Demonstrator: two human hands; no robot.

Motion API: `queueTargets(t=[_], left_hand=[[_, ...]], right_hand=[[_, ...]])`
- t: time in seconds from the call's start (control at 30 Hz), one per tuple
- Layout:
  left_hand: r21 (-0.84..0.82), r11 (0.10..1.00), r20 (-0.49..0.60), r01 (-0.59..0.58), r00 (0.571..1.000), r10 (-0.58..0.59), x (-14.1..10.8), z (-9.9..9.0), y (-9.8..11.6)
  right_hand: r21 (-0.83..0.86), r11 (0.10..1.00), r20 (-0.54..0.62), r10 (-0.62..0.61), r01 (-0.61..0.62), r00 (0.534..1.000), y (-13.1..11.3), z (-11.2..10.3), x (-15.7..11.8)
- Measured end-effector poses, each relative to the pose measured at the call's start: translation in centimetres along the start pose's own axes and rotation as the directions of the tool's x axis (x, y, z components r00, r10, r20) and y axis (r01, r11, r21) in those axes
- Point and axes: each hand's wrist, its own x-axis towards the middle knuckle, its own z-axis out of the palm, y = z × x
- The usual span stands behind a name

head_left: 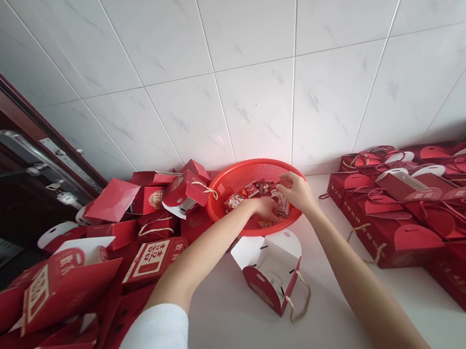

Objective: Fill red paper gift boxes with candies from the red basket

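Note:
A red plastic basket [253, 165] with mesh sides stands against the wall, holding several small wrapped sweets [252, 189]. Both hands are inside it. My left hand [265, 209] is low among the sweets, its fingers curled; whatever they grip is hidden. At the right side of the basket, my right hand [296, 189] has thumb and fingers drawn together over the sweets, and I cannot make out what is between them. Just in front of the basket sits an open red gift box [267, 283] with a white inside and a rope handle, between my forearms.
Red boxes [150, 258], many with open flaps, are heaped on the left. Closed red boxes with cord handles [393, 234] stand in rows on the right. Behind rises a tiled wall [259, 109]. A dark door with a metal handle [31, 159] is at far left.

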Motion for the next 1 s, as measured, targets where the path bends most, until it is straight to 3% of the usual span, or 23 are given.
queueTargets(t=[0.1,0.2,0.5,0.7,0.77,0.9,0.97,1.0], left_hand=[[0.103,0.994,0.005,-0.045,0.999,0.045,1.0,1.2,0.7],[0.104,0.994,-0.045,-0.038,0.998,0.043,1.6,1.3,0.9],[-0.04,0.999,-0.198,0.01,0.98,-0.018,0.9,-1.8,-1.8],[-0.172,0.982,-0.305,-0.073,0.952,0.017,0.9,-2.5,-2.4],[-0.315,0.924,-0.389,-0.218,0.917,0.084,1.0,-2.8,-2.4],[-0.528,0.634,-0.631,-0.565,0.761,0.153,1.0,-3.2,-2.1],[-0.537,0.609,-0.666,-0.584,0.736,0.119,0.9,-3.5,-1.7],[-0.521,0.672,-0.65,-0.525,0.755,0.085,0.8,-3.6,-1.5]], right_hand=[[-0.002,1.0,0.003,-0.024,0.024,1.0,0.3,0.1,0.0],[-0.006,0.999,-0.001,-0.037,0.037,0.999,0.5,0.1,0.1],[0.0,0.999,0.004,-0.033,0.033,0.999,-0.1,-0.5,0.0],[-0.006,1.0,0.02,-0.026,0.026,0.999,-0.1,-0.5,0.1],[0.002,0.999,0.017,-0.032,0.032,0.999,0.1,-0.4,0.2],[0.159,0.987,0.025,-0.028,0.024,0.999,0.3,-0.3,0.3],[0.346,0.938,0.057,-0.019,-0.002,0.998,0.1,-0.5,0.3],[0.436,0.9,0.06,-0.008,-0.019,0.998,-0.1,-0.7,0.2]])
